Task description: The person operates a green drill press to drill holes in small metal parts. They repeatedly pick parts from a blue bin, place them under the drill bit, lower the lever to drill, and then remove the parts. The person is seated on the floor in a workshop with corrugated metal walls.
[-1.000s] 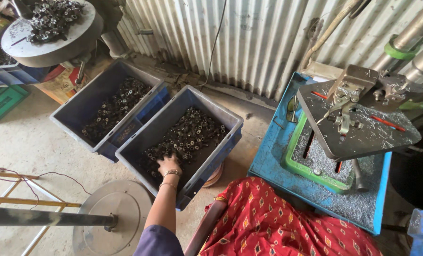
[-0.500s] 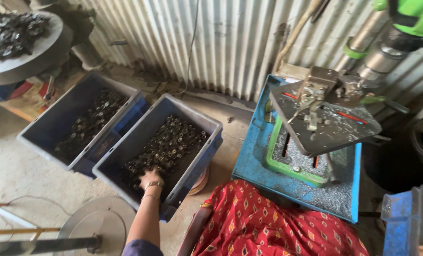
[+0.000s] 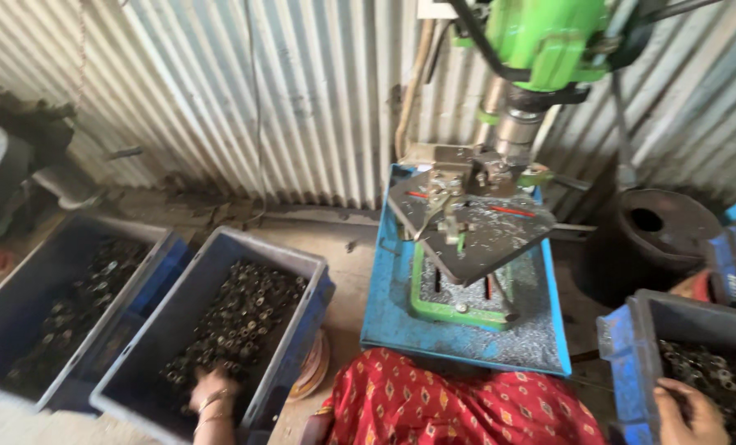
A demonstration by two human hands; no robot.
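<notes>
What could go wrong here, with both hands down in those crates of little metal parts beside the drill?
The left hand is buried among loose metal pieces in the middle blue crate; sharp edges might cut bare fingers. The right hand reaches into another crate at the edge of view, so it may grope half unseen. Metal shavings lie on the drill press table close above the red patterned cloth and could scatter.

Floor strip (image 3: pixel 347 247) between the middle bin (image 3: pixel 298 272) and the blue base (image 3: pixel 467 338) is open. Bins sit packed side by side at left, no gap. Drill table (image 3: pixel 475 231) overhangs the base, little room under it. Red cloth (image 3: pixel 459 408) blocks the near edge. Right bin (image 3: pixel 632 330) crowds the base's right corner.
</notes>
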